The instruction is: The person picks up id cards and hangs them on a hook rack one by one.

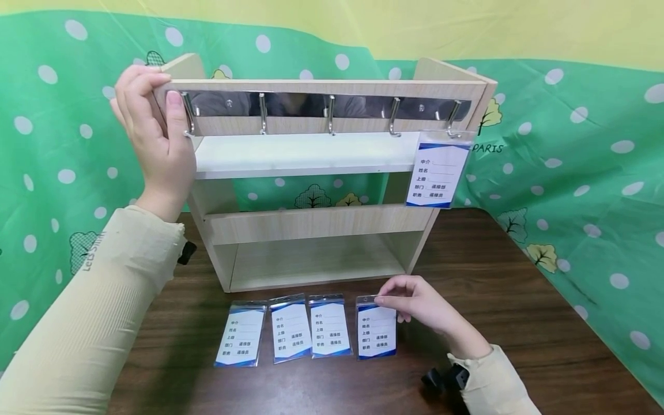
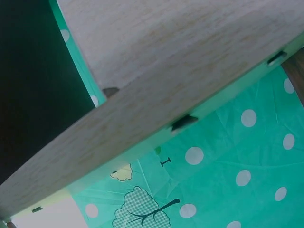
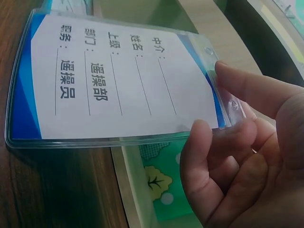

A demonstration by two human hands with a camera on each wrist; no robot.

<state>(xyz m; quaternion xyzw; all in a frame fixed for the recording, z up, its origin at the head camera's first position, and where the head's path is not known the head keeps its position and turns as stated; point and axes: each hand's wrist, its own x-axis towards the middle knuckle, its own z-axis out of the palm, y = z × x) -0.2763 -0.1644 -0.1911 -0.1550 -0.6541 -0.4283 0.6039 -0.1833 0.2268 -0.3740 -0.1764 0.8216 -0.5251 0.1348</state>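
My left hand (image 1: 162, 129) grips the upper left corner of a small wooden shelf (image 1: 321, 225), thumb in front beside the leftmost hook (image 1: 188, 113). With thumb and fingers, my right hand (image 1: 422, 305) pinches the clear top edge of an ID badge (image 1: 376, 331) in a plastic sleeve, low in front of the shelf. In the right wrist view the badge (image 3: 128, 85) shows its printed white card with blue corners. The left wrist view has only the shelf's side panel (image 2: 142, 104); the hand is out of it.
Several badges lie in a row on the dark wooden table (image 1: 519, 300), the nearest one (image 1: 330, 327) left of the pinched badge. Another badge (image 1: 438, 173) hangs from the rightmost hook (image 1: 453, 119) of the metal strip. Behind stands a green dotted cloth (image 1: 570, 173).
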